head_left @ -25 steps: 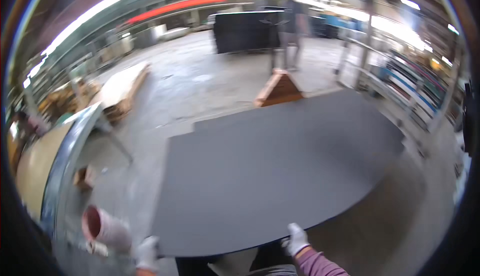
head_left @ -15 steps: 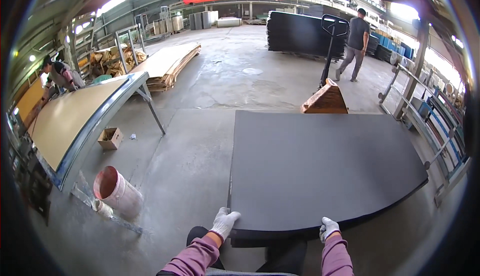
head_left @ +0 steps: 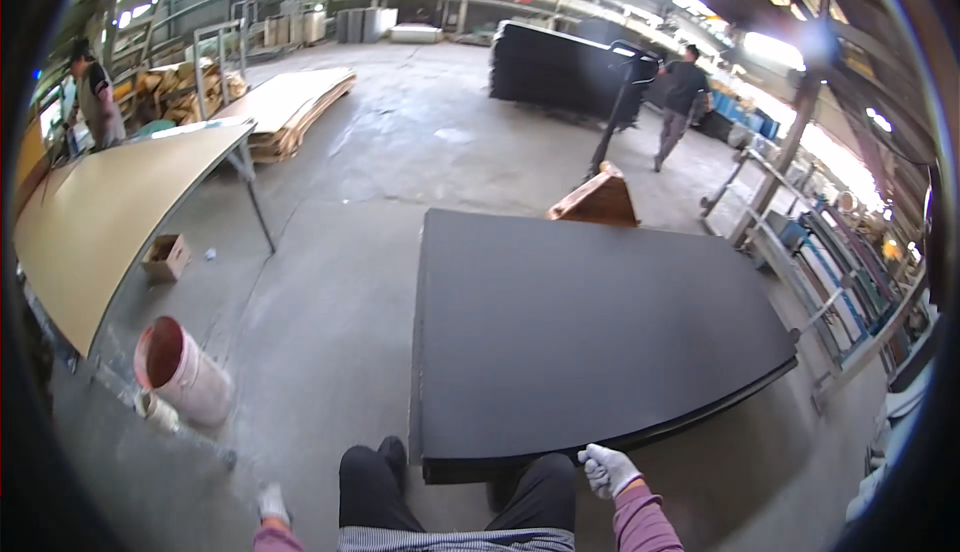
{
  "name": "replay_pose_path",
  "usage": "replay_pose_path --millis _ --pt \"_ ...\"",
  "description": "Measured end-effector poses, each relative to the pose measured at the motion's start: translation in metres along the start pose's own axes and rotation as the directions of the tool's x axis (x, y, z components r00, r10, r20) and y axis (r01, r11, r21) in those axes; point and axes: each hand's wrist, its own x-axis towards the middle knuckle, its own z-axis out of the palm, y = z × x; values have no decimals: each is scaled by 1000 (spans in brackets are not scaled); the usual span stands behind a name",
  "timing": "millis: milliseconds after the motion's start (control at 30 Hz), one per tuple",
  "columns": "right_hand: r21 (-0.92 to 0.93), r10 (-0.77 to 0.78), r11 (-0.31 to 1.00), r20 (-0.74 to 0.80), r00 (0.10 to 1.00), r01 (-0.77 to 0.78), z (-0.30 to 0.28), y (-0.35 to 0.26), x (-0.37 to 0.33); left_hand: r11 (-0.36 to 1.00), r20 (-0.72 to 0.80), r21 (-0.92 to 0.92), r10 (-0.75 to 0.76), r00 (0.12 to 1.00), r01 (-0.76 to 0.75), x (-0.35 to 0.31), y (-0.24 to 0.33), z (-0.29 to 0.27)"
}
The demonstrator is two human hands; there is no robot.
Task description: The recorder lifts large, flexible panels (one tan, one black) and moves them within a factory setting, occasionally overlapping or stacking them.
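Panel: a large dark sheet [head_left: 590, 337] is seen lying flat atop a stack of like sheets, filling the middle of the scene, its near edge just in front of the person's knees.
Right hand: the white-gloved right hand [head_left: 606, 469] is curled over the near edge of the dark sheet, right of centre; the fingers are pressed together around that edge.
Left hand: the gloved left hand [head_left: 271, 503] is held low at the near left, well apart from the sheet and touching nothing; whether it is spread or closed cannot be told.
Legs: dark trousers [head_left: 455, 487] are seen between the two hands, the knees just beside the stack's near edge.
Bucket: a pink bucket [head_left: 182, 372] stands tilted on the concrete floor [head_left: 330, 292] at the near left.
Left side: a long tan board [head_left: 110, 217] is carried on a metal-legged desk, with a small cardboard box [head_left: 166, 255] on the floor beneath it; a person [head_left: 95, 102] stands at its far end.
Far side: a wooden wedge-shaped frame [head_left: 597, 199] is set just beyond the sheet's far edge; a tall stack of dark panels [head_left: 560, 67] stands farther off, and another person [head_left: 682, 102] is seen walking at the far right.
Far left: tan boards [head_left: 290, 107] are piled on the floor.
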Motion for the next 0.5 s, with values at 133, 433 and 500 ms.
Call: replay_pose_path --millis 133,433,500 --pt "215 -81 971 -114 990 104 8 11 -4 1000 -199 -22 7 980 -12 -56 8 -27" --pt "-238 -96 970 -192 977 49 94 -19 -1 727 -429 -451 332 840 -517 -113 258 -153" --pt "-311 -171 947 -268 948 83 105 -30 -19 634 -405 -525 400 822 -568 -111 324 -146"
